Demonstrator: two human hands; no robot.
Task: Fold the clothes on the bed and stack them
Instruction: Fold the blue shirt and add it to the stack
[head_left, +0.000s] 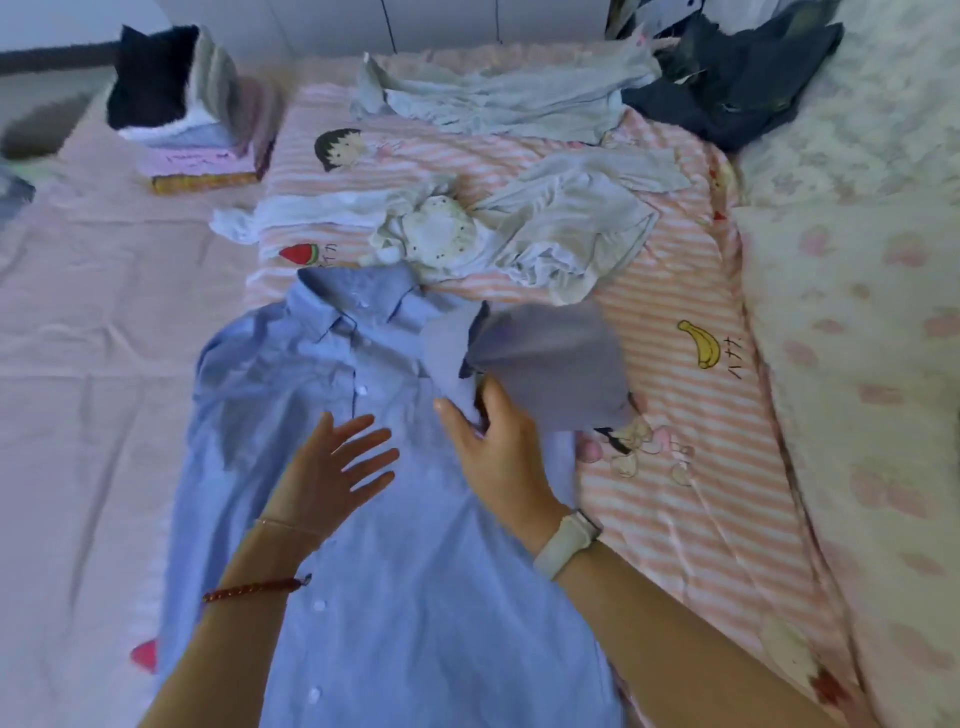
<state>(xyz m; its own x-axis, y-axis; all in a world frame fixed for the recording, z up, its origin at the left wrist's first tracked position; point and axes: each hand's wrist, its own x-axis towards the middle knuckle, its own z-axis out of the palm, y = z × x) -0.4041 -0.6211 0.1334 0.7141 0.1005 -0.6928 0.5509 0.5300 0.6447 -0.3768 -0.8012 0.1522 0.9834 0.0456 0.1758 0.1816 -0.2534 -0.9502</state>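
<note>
Forearms fill the near edge. Blue shirt (374, 519) lies flat, front up, on the bed (78, 415). I keep my left hand (332, 467) w/ fingers spread over the chest. My right hand (498, 457) pinches the right sleeve (545, 364), lifted and blurred. Risks: pulling too hard drags the body crooked, since the left isn't clearly pressing; sleeve may snag the white heap (493, 234) nearby. Folded stack (182, 119) sits well apart, far left.

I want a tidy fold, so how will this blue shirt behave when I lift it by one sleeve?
The blue shirt is probably floppy: the sleeve the right hand grips already droops and bunches. It looks thin and light. It will likely wrinkle, judging by its creases.
</note>
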